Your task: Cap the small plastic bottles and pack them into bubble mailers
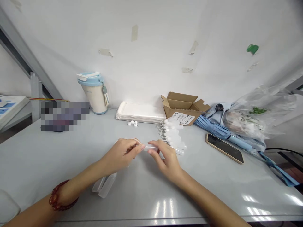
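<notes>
1. While the head view looks down on a grey surface (146, 198), two bare hands meet at its middle, the centre of the clock. The left hand (126, 153) pinches the left end of a small translucent tube (150, 147); the right hand (165, 156) grips its right end between thumb and fingers. A dark red beaded bracelet (56, 197) circles the left wrist.
2. At two o'clock from the tube, close to the right hand, lies a row of translucent pieces (172, 135) with thin white loops.
3. Toward eleven o'clock sit small white caps (132, 123), just in front of a white stack (143, 112) at twelve.
4. Between one and two, an open cardboard box (183, 110) stands by the wall.
5. Near three o'clock a phone (224, 148) lies beside a folded blue umbrella (213, 127) and a clear plastic bag (255, 118).
6. Between ten and eleven stands a cream tumbler (94, 97) with a blue lid.
7. Near eight, partly under the left forearm, are translucent containers (107, 186).
</notes>
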A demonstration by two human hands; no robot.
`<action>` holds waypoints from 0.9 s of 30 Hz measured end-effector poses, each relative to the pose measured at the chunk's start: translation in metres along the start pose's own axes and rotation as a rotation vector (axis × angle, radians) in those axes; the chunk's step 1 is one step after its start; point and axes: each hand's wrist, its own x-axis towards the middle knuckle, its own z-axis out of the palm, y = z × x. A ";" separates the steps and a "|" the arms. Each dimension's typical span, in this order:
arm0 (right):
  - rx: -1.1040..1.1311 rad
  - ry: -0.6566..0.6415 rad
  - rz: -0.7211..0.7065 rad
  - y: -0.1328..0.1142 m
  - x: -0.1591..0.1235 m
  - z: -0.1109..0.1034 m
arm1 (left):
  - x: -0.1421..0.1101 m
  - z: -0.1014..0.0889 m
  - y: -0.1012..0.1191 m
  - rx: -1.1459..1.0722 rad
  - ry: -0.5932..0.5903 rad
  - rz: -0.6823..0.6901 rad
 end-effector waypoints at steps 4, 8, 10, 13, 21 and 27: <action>-0.085 -0.002 -0.146 0.000 -0.002 0.000 | -0.001 -0.002 -0.001 -0.031 -0.040 -0.035; 0.086 -0.116 0.068 -0.009 0.000 -0.005 | -0.003 -0.001 0.001 -0.089 -0.021 0.008; 0.175 -0.153 0.167 -0.013 0.002 -0.007 | -0.004 0.001 0.002 -0.067 0.012 0.059; 0.275 -0.178 0.274 -0.015 0.003 -0.009 | -0.005 0.003 0.002 0.061 0.076 0.203; 0.714 -0.282 0.622 -0.008 0.007 -0.005 | -0.003 0.009 -0.012 0.377 0.229 0.533; 0.640 -0.202 0.624 -0.013 0.006 -0.004 | -0.002 0.008 -0.012 0.401 0.208 0.523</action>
